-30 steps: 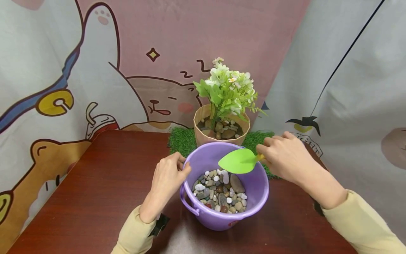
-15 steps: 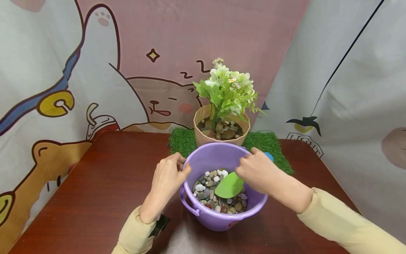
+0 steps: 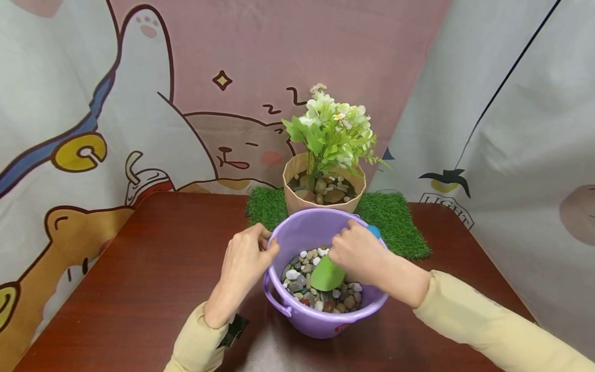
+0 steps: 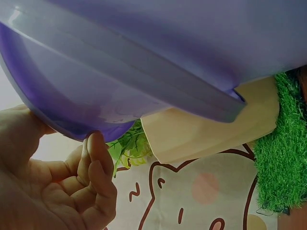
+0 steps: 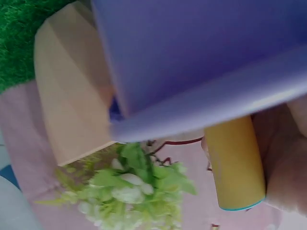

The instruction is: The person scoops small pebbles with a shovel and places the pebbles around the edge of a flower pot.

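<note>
A purple bucket (image 3: 311, 325) holds mixed pebbles (image 3: 299, 268) in white, grey and brown. My left hand (image 3: 246, 256) holds its left rim between thumb and fingers; the left wrist view shows these fingertips (image 4: 98, 143) right at the rim. Inside the bucket, my right hand (image 3: 360, 256) grips a small toy trowel by its handle. The trowel's green blade (image 3: 327, 276) points down into the pebbles, its tip overlapping them. In the right wrist view the yellow handle (image 5: 235, 165) shows beyond the rim, beside the palm (image 5: 285, 163).
Just behind the bucket stands a beige pot (image 3: 302, 201) with white flowers (image 3: 337, 124) and stones in it. It sits on a green artificial grass mat (image 3: 395, 222). The brown table (image 3: 186, 248) ends at a cartoon-printed cloth (image 3: 260, 67) behind.
My right hand has brought the trowel from above the bucket's right rim down and left into it, the blade now tilted into the pebbles. My left hand has stayed on the rim.
</note>
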A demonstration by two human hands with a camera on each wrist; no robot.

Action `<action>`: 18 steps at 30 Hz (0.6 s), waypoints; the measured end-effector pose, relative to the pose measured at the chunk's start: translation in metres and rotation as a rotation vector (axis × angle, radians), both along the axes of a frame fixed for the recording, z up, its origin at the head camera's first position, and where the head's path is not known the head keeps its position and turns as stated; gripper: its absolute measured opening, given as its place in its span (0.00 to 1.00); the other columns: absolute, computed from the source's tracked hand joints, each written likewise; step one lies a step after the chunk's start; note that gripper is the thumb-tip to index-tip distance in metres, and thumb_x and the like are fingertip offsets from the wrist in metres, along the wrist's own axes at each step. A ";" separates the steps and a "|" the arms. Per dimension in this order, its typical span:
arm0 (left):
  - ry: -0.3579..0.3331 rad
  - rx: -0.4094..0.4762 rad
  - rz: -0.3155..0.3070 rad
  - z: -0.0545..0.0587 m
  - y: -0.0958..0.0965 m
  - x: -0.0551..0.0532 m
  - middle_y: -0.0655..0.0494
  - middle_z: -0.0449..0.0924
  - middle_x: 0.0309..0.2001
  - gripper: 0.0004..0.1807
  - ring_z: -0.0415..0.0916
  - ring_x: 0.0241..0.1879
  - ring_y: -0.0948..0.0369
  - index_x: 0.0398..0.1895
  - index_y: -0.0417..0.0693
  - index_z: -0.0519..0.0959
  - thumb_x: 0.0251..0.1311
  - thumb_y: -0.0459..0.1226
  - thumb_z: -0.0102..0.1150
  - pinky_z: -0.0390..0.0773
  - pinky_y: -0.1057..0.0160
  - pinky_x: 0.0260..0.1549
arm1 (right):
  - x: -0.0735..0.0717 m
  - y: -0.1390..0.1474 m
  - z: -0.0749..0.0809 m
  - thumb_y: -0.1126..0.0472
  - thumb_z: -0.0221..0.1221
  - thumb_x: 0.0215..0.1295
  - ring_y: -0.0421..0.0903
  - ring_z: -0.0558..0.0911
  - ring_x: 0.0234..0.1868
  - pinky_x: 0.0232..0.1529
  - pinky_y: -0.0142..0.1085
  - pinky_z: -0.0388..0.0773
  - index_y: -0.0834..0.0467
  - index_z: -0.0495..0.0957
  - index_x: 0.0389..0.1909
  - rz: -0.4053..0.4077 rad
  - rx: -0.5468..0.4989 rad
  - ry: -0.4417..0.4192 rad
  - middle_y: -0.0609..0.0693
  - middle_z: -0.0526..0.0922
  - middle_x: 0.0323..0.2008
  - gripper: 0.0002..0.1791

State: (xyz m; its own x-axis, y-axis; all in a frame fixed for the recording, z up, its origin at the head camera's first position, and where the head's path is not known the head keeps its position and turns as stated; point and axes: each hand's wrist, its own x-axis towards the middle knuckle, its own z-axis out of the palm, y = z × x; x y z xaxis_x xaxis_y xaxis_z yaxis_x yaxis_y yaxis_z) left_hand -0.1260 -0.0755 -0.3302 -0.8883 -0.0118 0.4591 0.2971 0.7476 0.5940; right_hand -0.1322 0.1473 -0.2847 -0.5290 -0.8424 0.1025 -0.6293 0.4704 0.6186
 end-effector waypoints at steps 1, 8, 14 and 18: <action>0.000 0.000 0.001 0.000 0.000 0.000 0.54 0.80 0.20 0.04 0.73 0.19 0.61 0.26 0.44 0.81 0.48 0.35 0.62 0.72 0.64 0.21 | -0.002 0.001 0.000 0.64 0.67 0.36 0.45 0.72 0.16 0.24 0.36 0.66 0.50 0.76 0.11 -0.008 -0.005 -0.013 0.46 0.77 0.14 0.09; 0.000 0.001 0.003 0.001 -0.001 0.000 0.54 0.80 0.20 0.05 0.73 0.19 0.61 0.26 0.43 0.81 0.48 0.36 0.62 0.72 0.64 0.21 | -0.012 0.009 -0.002 0.66 0.66 0.35 0.44 0.71 0.14 0.27 0.39 0.72 0.50 0.72 0.10 -0.015 -0.067 -0.099 0.46 0.75 0.13 0.12; 0.004 0.001 0.008 0.000 -0.002 0.001 0.54 0.80 0.20 0.04 0.74 0.19 0.61 0.26 0.44 0.81 0.48 0.36 0.62 0.72 0.63 0.21 | -0.016 0.010 -0.009 0.65 0.65 0.37 0.42 0.67 0.13 0.22 0.37 0.66 0.48 0.70 0.11 -0.025 -0.136 -0.292 0.42 0.71 0.11 0.13; 0.010 0.000 -0.003 0.000 -0.001 0.000 0.55 0.80 0.20 0.04 0.73 0.19 0.62 0.25 0.44 0.81 0.47 0.35 0.62 0.72 0.64 0.20 | -0.018 0.011 -0.019 0.65 0.64 0.38 0.41 0.65 0.14 0.20 0.36 0.62 0.48 0.71 0.13 -0.039 -0.179 -0.359 0.41 0.69 0.12 0.12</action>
State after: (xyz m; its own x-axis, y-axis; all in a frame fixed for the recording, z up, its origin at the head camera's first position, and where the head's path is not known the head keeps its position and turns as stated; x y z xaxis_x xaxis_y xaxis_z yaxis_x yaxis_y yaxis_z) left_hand -0.1255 -0.0769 -0.3303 -0.8837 -0.0090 0.4679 0.3054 0.7466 0.5911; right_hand -0.1507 0.1585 -0.3037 -0.5893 -0.8065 0.0480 -0.7700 0.5786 0.2688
